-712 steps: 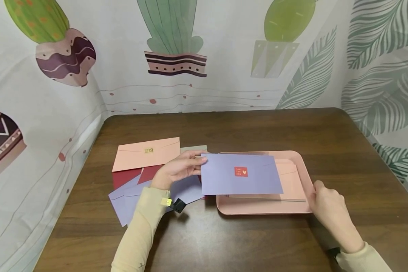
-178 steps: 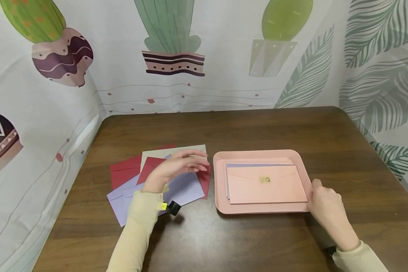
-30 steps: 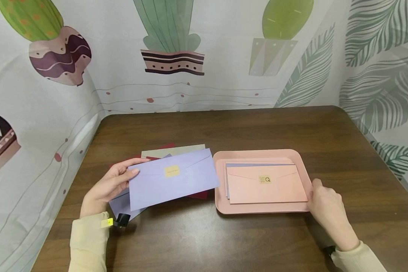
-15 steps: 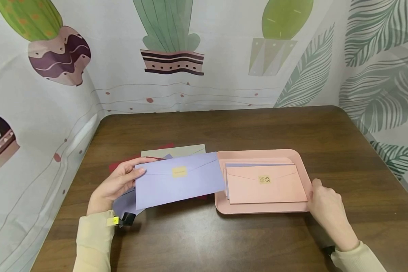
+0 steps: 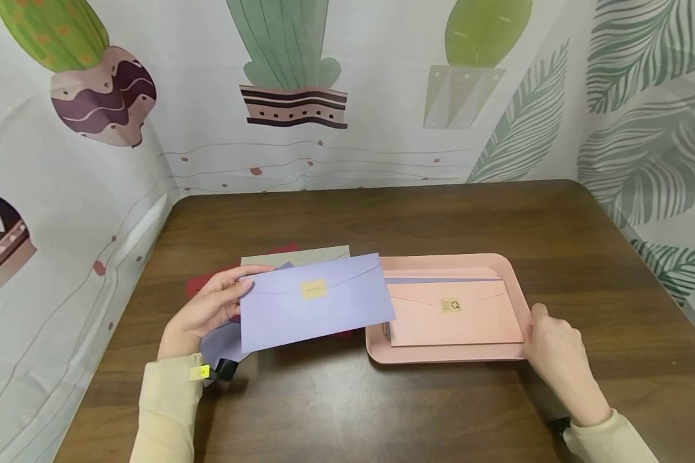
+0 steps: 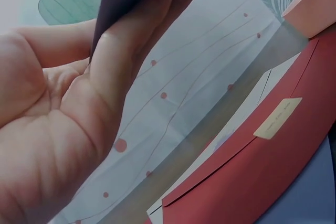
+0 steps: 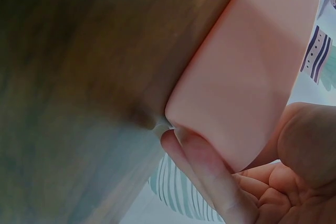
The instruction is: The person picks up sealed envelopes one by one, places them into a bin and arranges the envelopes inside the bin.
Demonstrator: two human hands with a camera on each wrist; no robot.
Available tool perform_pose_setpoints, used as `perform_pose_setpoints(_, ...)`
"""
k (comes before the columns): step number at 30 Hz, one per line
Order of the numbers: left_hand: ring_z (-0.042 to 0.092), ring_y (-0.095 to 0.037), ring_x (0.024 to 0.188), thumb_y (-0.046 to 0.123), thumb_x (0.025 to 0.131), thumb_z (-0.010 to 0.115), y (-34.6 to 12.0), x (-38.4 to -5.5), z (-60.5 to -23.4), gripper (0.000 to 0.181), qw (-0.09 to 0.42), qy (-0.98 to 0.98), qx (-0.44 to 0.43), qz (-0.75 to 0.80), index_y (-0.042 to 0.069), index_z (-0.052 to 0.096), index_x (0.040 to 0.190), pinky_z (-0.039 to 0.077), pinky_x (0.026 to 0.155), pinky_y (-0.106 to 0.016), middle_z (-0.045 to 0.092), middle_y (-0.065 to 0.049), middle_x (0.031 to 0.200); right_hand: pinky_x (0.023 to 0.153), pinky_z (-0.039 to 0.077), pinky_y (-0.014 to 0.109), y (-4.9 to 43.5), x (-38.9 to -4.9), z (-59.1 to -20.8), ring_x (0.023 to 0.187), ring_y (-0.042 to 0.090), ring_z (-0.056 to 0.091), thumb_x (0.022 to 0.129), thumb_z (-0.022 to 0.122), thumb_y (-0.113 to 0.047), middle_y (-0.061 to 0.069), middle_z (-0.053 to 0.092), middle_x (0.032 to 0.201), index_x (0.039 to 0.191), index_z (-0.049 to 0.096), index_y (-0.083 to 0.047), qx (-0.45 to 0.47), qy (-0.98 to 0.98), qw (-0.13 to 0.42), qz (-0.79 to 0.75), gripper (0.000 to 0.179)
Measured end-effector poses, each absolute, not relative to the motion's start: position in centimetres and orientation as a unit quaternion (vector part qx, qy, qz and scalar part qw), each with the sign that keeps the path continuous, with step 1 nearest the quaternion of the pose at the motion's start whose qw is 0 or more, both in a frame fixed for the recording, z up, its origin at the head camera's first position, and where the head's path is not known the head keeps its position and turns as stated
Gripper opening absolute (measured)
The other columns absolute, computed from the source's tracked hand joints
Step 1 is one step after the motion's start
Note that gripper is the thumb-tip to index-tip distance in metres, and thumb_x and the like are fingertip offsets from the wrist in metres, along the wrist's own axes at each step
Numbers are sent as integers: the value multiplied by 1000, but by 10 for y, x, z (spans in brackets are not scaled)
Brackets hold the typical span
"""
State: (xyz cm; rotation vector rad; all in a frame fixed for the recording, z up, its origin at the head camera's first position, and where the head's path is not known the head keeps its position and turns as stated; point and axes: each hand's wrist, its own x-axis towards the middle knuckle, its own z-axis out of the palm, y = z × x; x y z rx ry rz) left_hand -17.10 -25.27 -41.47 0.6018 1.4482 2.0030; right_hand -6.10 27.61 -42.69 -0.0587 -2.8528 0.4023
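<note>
My left hand (image 5: 208, 308) pinches the left edge of a lavender envelope (image 5: 318, 321) with a pale yellow sticker. The envelope is raised and tilted, and its right end overlaps the tray's left side in the head view. My right hand (image 5: 564, 360) grips the right edge of the pink tray (image 5: 440, 355), thumb and fingers around its wall in the right wrist view. Inside the tray, a pink envelope (image 5: 423, 328) with a gold sticker lies on top of other envelopes, one of them lavender. Beneath the left hand, a red envelope (image 6: 236, 166) with a yellow sticker shows in the left wrist view.
More envelopes lie in an overlapping pile on the left of the brown wooden table (image 5: 417, 418), among them a grey-white envelope (image 5: 301, 254) and a lavender one (image 5: 222, 341). A patterned cloth (image 5: 382, 96) hangs behind the table.
Since the oldest frame, another lavender envelope has been laid in the tray and a pink one on top. Over the last second, my left hand has carried this lavender envelope rightward. The right hand stays put.
</note>
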Motion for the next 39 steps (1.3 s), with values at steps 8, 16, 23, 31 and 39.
perform_pose_setpoints(8, 70, -16, 100, -4, 103, 18, -240, -175, -414, 47, 305, 516, 230, 766, 2, 48, 139, 59, 80, -33, 66, -5, 123, 42, 38, 56, 276, -61, -426, 43, 43, 49, 76, 51, 5, 19, 46, 47, 71, 41, 2, -17, -982, 132, 136, 12)
perform_pose_setpoints(16, 70, -15, 99, -3, 104, 21, -228, -179, -416, 45, 321, 508, 236, 763, 2, 48, 139, 59, 79, -32, 65, -4, 123, 42, 38, 56, 277, -62, -427, 44, 44, 49, 77, 52, 5, 19, 46, 47, 72, 41, 3, -18, -982, 130, 136, 12)
perform_pose_setpoints(23, 69, -16, 101, -1, 104, 20, -220, -180, -415, 44, 336, 495, 231, 767, 1, 47, 139, 58, 82, -33, 64, -5, 126, 43, 38, 58, 278, -63, -428, 45, 47, 49, 78, 53, 5, 22, 47, 48, 73, 41, 3, -20, -982, 127, 136, 13)
perform_pose_setpoints(31, 68, -16, 102, -2, 104, 16, -211, -184, -414, 46, 347, 481, 245, 767, -1, 43, 141, 58, 84, -32, 64, -6, 126, 43, 38, 58, 277, -62, -428, 44, 46, 49, 78, 52, 5, 20, 46, 47, 73, 41, 3, -17, -982, 130, 136, 13)
perform_pose_setpoints(39, 68, -15, 103, 1, 104, 19, -198, -188, -413, 44, 355, 489, 249, 757, 1, 46, 140, 57, 84, -31, 64, -5, 127, 42, 38, 56, 276, -61, -427, 43, 44, 49, 78, 51, 5, 20, 46, 48, 72, 41, 3, -21, -981, 132, 139, 12)
